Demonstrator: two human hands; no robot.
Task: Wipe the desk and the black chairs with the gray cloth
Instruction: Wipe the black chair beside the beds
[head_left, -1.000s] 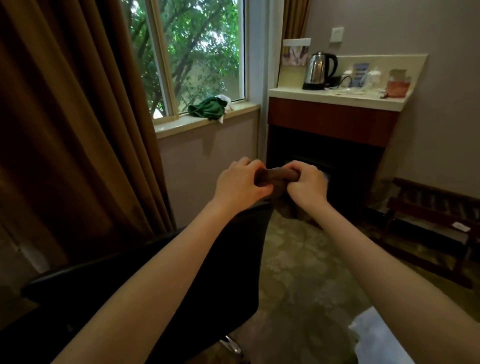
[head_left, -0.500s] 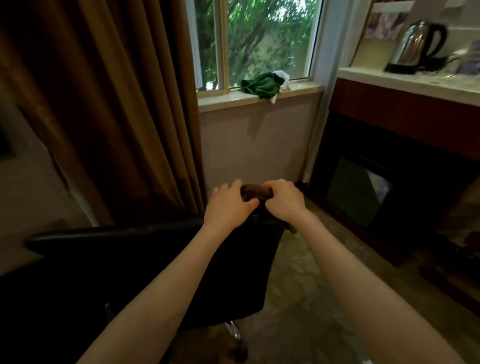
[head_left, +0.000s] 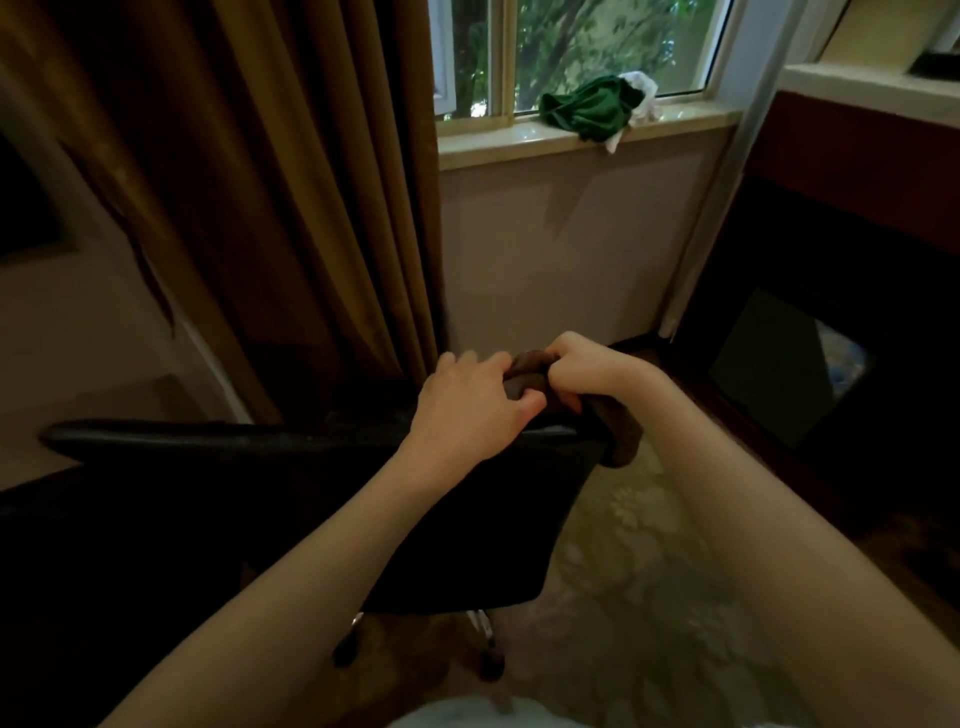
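Obs., standing behind the chair.

- Gray cloth (head_left: 527, 371): twisted into a short roll. It sits at the right end of the black chair (head_left: 311, 493)'s top edge. The light makes it look dark and brownish.
- Long axis: roughly left to right, in line with the top edge of the backrest. The right end turns down, and a loose tail hangs past the backrest's right corner, pointing at the floor (head_left: 649, 545).
- Left hand (head_left: 467, 410): fingers curled over the left end of the roll, thumb tucked in underneath, so it grips the roll. The heel of the hand lies over the chair's top edge.
- Right hand (head_left: 587, 374): closed in a fist round the right end. The tail comes out below the wrist side. The two hands are nearly knuckle to knuckle, with only a short stretch of cloth showing between them.
- Edges: the top edge of the backrest runs long and bare to the left of the hands. Its right corner is directly under the cloth.
- Room: the brown curtain (head_left: 291, 182) hangs close behind the left and middle of the chair. To the right, patterned floor lies open between the chair and a dark cabinet (head_left: 857, 208). The wall below the window sill (head_left: 493, 148) stands beyond the hands.
- A green cloth (head_left: 587, 109) is heaped on the sill, well apart from the hands.
- The chair's base and casters (head_left: 488, 660) show under the backrest.
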